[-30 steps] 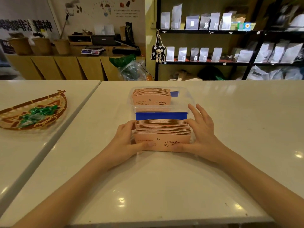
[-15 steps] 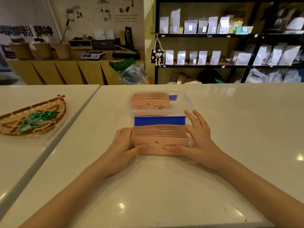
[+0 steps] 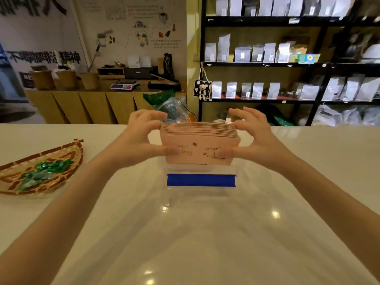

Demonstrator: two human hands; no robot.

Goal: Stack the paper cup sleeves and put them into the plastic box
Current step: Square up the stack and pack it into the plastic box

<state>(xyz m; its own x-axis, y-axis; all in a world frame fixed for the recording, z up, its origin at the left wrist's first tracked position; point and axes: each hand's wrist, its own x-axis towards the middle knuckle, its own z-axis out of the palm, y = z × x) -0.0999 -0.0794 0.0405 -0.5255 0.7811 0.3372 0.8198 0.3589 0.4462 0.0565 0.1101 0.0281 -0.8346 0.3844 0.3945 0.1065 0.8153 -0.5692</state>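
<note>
A thick stack of pink paper cup sleeves point(image 3: 199, 145) with dark print is held in the air between both hands. My left hand point(image 3: 141, 138) grips its left end, thumb on the front face. My right hand point(image 3: 255, 136) grips the right end the same way. The stack hangs above the clear plastic box point(image 3: 170, 168), whose blue clip point(image 3: 201, 180) faces me. The box is mostly hidden behind the stack, so its contents are out of sight.
A woven basket point(image 3: 67, 159) with green wrapped sweets lies on the white table point(image 3: 185, 233) at the left. Behind the table are a wooden counter point(image 3: 86, 103) with a scale and black shelves point(image 3: 287, 64) of white pouches.
Both hands have lifted the sleeve stack off the table in front of the box and carried it up and away, over the box. The camera has tilted up.
</note>
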